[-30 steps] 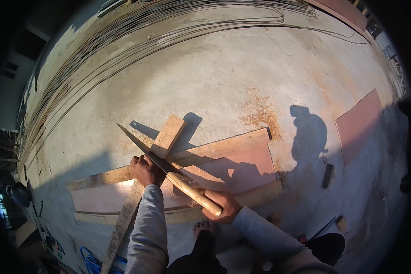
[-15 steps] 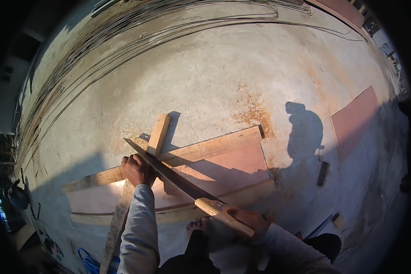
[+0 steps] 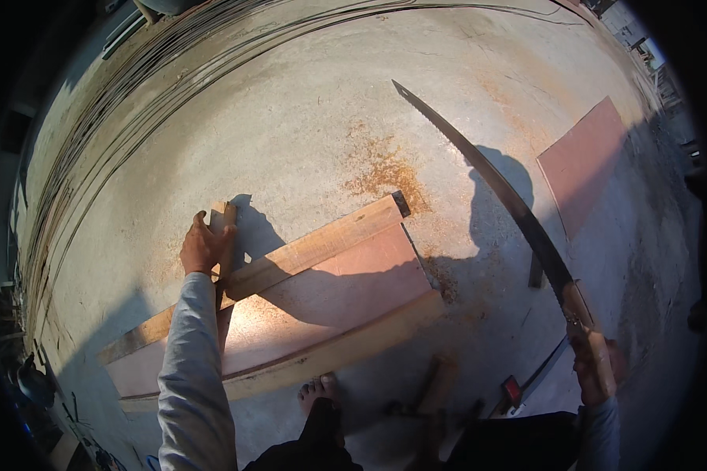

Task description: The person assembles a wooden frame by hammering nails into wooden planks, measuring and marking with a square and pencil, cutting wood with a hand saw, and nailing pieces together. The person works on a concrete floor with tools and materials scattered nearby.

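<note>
My left hand (image 3: 204, 245) is closed round a short wooden piece (image 3: 226, 216) beyond the far edge of the panel. Its lower part is hidden by my hand and sleeve. My right hand (image 3: 595, 361), far to the right, grips the wooden handle of a handsaw (image 3: 518, 206). The long blade points up and away to the left, raised clear of the wood, teeth on its left side. Below my left hand lies a reddish plywood panel (image 3: 353, 271) with a wooden batten (image 3: 322, 242) along its far edge and another batten (image 3: 346, 339) along its near edge.
Long thin metal rods (image 3: 133, 110) run along the left and far side of the concrete floor. A second reddish sheet (image 3: 581, 169) lies at the right. Sawdust (image 3: 389, 169) is scattered beyond the panel. My bare foot (image 3: 320, 391) stands by its near edge.
The handsaw has swung away from the wood, up and to the right, in my right hand. My left hand has shifted forward to the wooden piece's far end. The view has turned slightly.
</note>
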A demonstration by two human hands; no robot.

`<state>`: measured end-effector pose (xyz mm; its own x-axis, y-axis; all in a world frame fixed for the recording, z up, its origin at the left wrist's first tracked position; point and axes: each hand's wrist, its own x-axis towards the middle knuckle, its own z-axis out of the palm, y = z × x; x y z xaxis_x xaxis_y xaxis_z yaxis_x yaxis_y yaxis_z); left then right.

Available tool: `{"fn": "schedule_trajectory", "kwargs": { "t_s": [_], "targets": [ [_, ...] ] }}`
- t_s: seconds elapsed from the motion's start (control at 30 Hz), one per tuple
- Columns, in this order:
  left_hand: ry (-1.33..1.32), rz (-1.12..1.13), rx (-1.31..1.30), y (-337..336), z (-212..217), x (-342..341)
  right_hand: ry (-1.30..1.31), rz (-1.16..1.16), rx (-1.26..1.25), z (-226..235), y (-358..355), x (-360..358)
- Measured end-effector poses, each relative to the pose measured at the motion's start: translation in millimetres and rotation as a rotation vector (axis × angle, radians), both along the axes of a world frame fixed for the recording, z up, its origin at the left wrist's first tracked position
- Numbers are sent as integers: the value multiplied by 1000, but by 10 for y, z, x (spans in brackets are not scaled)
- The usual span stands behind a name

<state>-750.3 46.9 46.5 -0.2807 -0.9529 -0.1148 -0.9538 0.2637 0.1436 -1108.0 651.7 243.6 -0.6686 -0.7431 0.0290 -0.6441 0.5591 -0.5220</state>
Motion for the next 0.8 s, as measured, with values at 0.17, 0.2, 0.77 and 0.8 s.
{"fn": "schedule_trajectory", "kwargs": {
  "t_s": [0.17,0.2,0.77,0.8],
  "targets": [
    [146,49,-19,-47,61,-432,104,112,77,-571,60,-237],
    [228,-54,-48,-56,110,-408,167,132,38,-699,73,-250],
    [1252,218,1245,2212,-224,-1272,61,414,497,-1905,208,329],
    [1222,232,1250,2259,-275,-1310,46,412,518,-1904,201,365]
  ]
}}
